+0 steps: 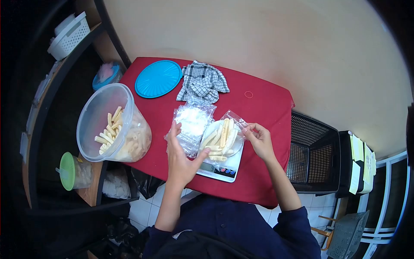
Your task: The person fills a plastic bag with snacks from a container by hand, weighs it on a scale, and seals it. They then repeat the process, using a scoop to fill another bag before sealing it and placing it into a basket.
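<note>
A white digital scale [236, 159] stands near the front edge of the red-covered table. On it lies a clear plastic bag with several pale yellow sticks [225, 136]. My right hand [258, 138] pinches the bag's upper right edge between thumb and fingers. My left hand [183, 162] is spread, with its thumb tip beside the sticks at the scale's left and its fingers over a stack of clear plastic bags [188, 125]. Nothing is gripped in it.
A large clear tub [139, 134] of sticks stands at the left. Behind are a blue lid [158, 79], a checked cloth [203, 82] and a rubber band [249, 94]. Black crates [312, 151] stand right of the table [267, 172], shelves [39, 108] at the far left.
</note>
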Tool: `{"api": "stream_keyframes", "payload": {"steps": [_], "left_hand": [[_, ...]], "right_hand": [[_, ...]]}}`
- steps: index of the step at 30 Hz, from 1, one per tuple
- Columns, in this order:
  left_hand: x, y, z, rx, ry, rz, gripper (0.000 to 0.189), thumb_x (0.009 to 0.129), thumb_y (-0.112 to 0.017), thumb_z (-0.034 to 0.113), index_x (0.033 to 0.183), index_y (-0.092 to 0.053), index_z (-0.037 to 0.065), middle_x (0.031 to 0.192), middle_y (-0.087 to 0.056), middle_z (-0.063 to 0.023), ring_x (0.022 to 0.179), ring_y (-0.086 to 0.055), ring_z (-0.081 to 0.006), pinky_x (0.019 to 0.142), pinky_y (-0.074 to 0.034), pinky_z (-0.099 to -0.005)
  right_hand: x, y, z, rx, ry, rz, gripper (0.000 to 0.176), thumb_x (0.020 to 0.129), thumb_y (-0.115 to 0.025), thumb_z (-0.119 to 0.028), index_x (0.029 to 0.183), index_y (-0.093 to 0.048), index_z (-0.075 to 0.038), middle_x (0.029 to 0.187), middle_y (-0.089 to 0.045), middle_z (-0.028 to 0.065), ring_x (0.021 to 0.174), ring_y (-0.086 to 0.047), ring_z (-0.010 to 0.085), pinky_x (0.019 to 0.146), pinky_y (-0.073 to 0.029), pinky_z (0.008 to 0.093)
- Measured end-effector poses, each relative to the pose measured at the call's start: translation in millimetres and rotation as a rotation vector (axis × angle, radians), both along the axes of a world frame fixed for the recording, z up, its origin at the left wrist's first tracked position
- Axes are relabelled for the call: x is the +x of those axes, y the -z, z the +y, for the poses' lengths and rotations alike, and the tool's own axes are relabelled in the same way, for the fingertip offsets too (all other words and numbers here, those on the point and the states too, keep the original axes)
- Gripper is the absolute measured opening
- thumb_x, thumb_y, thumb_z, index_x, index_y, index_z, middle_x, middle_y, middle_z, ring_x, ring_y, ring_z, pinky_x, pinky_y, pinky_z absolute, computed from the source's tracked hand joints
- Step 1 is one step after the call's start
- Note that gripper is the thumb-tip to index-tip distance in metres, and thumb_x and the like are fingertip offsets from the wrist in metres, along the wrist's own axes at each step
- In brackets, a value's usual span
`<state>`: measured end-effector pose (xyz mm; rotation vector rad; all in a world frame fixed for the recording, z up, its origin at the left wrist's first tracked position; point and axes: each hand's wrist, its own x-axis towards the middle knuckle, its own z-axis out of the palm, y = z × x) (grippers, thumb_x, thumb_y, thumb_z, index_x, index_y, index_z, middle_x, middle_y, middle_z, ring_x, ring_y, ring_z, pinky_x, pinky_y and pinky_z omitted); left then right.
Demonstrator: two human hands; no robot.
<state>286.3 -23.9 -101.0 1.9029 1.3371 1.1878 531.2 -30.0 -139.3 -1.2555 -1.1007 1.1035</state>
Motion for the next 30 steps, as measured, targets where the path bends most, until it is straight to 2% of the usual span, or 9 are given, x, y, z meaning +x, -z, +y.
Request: {"api": "stream_keyframes", "payload": {"steps": [1, 3, 4, 6, 9, 12, 16, 25, 30], "left_hand": [[-3.1, 2.0, 1.3, -0.002, 0.005, 0.001, 0.097, 0.066, -0.076, 0.026, 0.135, -0.015, -0.005, 0.126, -0.038, -0.023, 0.115, -0.04, -0.034, 0.097, -0.031, -0.044], [-10.2, 10.7, 3.0, -0.045, -0.024, -0.037, 0.092, 0.069, -0.074, 0.025, 0.135, -0.017, -0.004, 0.126, -0.038, -0.0222, 0.113, -0.041, -0.0332, 0.096, -0.032, -0.0432], [-13.9, 14.2, 2.9, -0.041, -0.022, -0.054, 0.088, 0.071, -0.072, 0.024, 0.135, -0.018, -0.004, 0.126, -0.038, -0.0211, 0.112, -0.041, -0.0318, 0.096, -0.032, -0.0426], [-20.0, 14.2, -1.1, -0.073, -0.036, -0.085, 0.087, 0.072, -0.071, 0.024, 0.135, -0.018, -0.003, 0.126, -0.038, -0.0204, 0.112, -0.041, -0.031, 0.096, -0.032, -0.0424], [-29.9, 12.3, -7.5, -0.063, -0.07, -0.092, 0.081, 0.075, -0.067, 0.022, 0.136, -0.019, -0.002, 0.127, -0.039, -0.0183, 0.109, -0.042, -0.0274, 0.093, -0.033, -0.0401], [-39.3, 11.9, -15.4, -0.03, -0.128, -0.155, 0.071, 0.079, -0.059, 0.022, 0.136, -0.023, 0.001, 0.126, -0.041, -0.0158, 0.103, -0.042, -0.0219, 0.083, -0.033, -0.0333], [-47.5, 18.5, -20.2, 0.027, -0.176, -0.225, 0.065, 0.081, -0.052, 0.03, 0.134, -0.027, 0.001, 0.123, -0.042, -0.0138, 0.097, -0.04, -0.0192, 0.082, -0.03, -0.0315], [-49.3, 18.7, -21.7, 0.059, -0.189, -0.234, 0.061, 0.082, -0.05, 0.027, 0.133, -0.028, 0.001, 0.122, -0.043, -0.0136, 0.097, -0.04, -0.019, 0.081, -0.031, -0.0314], [-49.3, 18.4, -22.7, 0.056, -0.19, -0.16, 0.05, 0.083, -0.049, 0.02, 0.127, -0.038, 0.0, 0.12, -0.044, -0.0155, 0.099, -0.041, -0.0221, 0.083, -0.031, -0.0336]], "right_hand": [[0.6, 4.7, 0.6, -0.002, 0.005, 0.001, 0.011, 0.086, -0.054, -0.004, 0.092, -0.054, 0.006, 0.1, -0.057, 0.0101, 0.088, -0.062, 0.0165, 0.07, -0.051, 0.0226], [-0.9, 11.7, 1.5, 0.058, 0.093, -0.016, 0.021, 0.085, -0.057, -0.004, 0.103, -0.052, 0.006, 0.106, -0.056, 0.012, 0.099, -0.057, 0.0184, 0.083, -0.048, 0.0273], [-0.7, 12.6, 1.6, 0.05, 0.094, -0.014, 0.021, 0.085, -0.057, -0.004, 0.103, -0.052, 0.006, 0.106, -0.056, 0.012, 0.099, -0.057, 0.0184, 0.083, -0.048, 0.0273], [-1.8, 12.9, -0.9, 0.111, 0.171, -0.118, 0.034, 0.083, -0.059, -0.006, 0.114, -0.048, 0.005, 0.115, -0.052, 0.0142, 0.113, -0.049, 0.0215, 0.097, -0.039, 0.0335], [3.5, 5.4, -9.1, 0.111, 0.243, -0.124, 0.039, 0.083, -0.061, -0.008, 0.118, -0.046, 0.003, 0.121, -0.048, 0.0155, 0.119, -0.043, 0.0233, 0.103, -0.032, 0.0371], [9.2, -6.1, -20.5, 0.162, 0.354, -0.162, 0.039, 0.083, -0.059, -0.008, 0.118, -0.046, 0.002, 0.122, -0.047, 0.0138, 0.12, -0.042, 0.0237, 0.104, -0.03, 0.0374], [19.3, -7.3, -29.5, 0.176, 0.396, -0.15, 0.037, 0.084, -0.058, -0.007, 0.117, -0.046, 0.003, 0.121, -0.047, 0.0133, 0.12, -0.042, 0.0232, 0.104, -0.03, 0.0365], [20.4, 0.0, -31.5, 0.195, 0.426, -0.164, 0.032, 0.083, -0.058, -0.005, 0.112, -0.049, 0.002, 0.116, -0.047, 0.0109, 0.117, -0.044, 0.0218, 0.102, -0.033, 0.0348], [23.6, 16.5, -26.9, 0.113, 0.427, -0.205, 0.031, 0.081, -0.06, -0.006, 0.11, -0.051, 0.002, 0.112, -0.049, 0.0096, 0.104, -0.051, 0.0186, 0.089, -0.043, 0.0303]]}}
